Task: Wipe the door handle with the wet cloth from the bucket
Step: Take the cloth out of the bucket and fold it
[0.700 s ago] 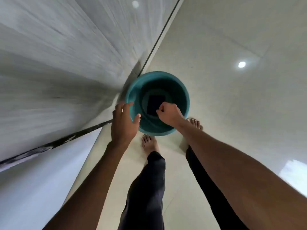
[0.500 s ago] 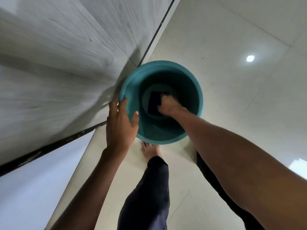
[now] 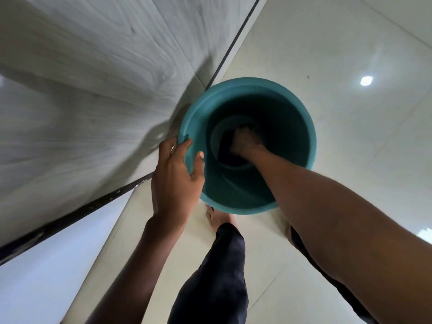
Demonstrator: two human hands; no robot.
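A teal plastic bucket (image 3: 301, 127) stands on the tiled floor close to the wall. My left hand (image 3: 174, 181) grips its near-left rim, thumb inside and fingers outside. My right hand (image 3: 245, 142) is down at the bottom of the bucket, pressed on a dark cloth (image 3: 228, 152) that lies there; its fingers curl around the cloth's edge. Most of the cloth is hidden under that hand. No door handle is in view.
A pale wood-grain wall or door panel (image 3: 98, 90) fills the left side, with a dark strip (image 3: 70, 216) along its lower edge. My legs in dark trousers (image 3: 215, 277) and a bare foot (image 3: 217, 216) stand just behind the bucket. Glossy cream tiles (image 3: 339, 54) spread to the right.
My right hand has gone from the bucket's rim down to the bottom and onto the cloth. My head has come lower and closer. The left hand has kept its hold on the rim.
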